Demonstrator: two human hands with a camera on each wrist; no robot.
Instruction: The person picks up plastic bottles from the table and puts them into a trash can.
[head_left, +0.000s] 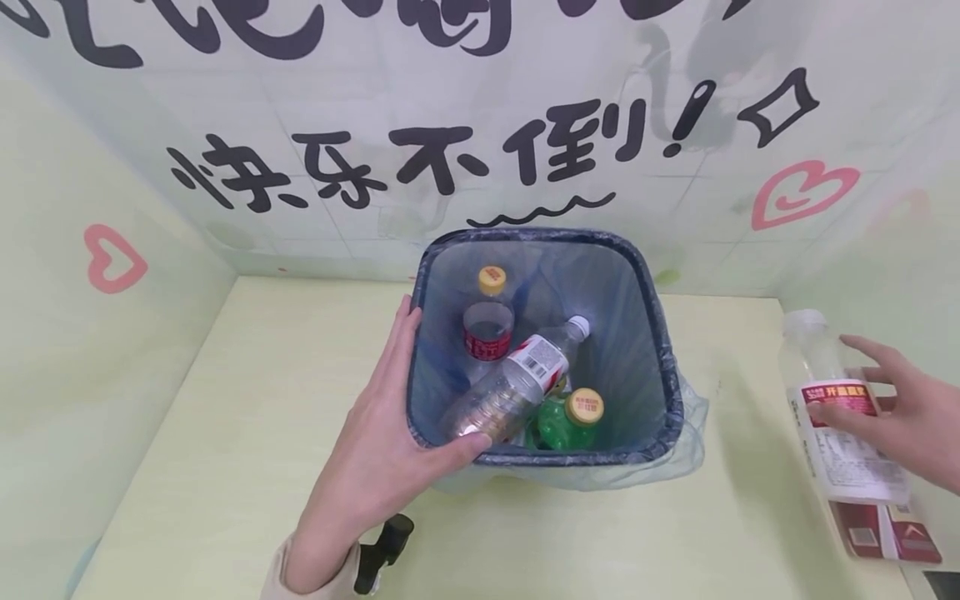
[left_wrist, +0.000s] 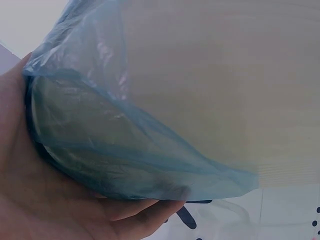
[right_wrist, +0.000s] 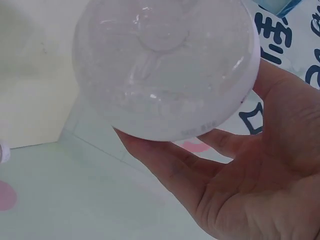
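Note:
A square trash bin [head_left: 670, 367] lined with a thin bluish bag [head_left: 690, 433] stands on the table in the head view. My left hand [head_left: 375, 442] grips its left front corner, thumb over the rim and fingers along the outside. In the left wrist view the bag's loose edge [left_wrist: 215, 185] hangs beside that hand [left_wrist: 75, 200]. Inside are a yellow-capped bottle [head_left: 489, 321], a white-capped bottle [head_left: 487, 400] lying aslant, and a green bottle [head_left: 558, 425]. Out to the right, my right hand [head_left: 915, 417] holds a clear plastic bottle [head_left: 813, 358] with a red and white label; its round base [right_wrist: 165, 90] fills the right wrist view.
A dark red package [head_left: 862, 533] lies at the table's right edge, below the held bottle. Walls with black lettering [head_left: 435, 158] and pink hearts [head_left: 112, 258] enclose the pale table [head_left: 225, 417] at back and sides. A black strap mount [head_left: 386, 546] sits at my left wrist.

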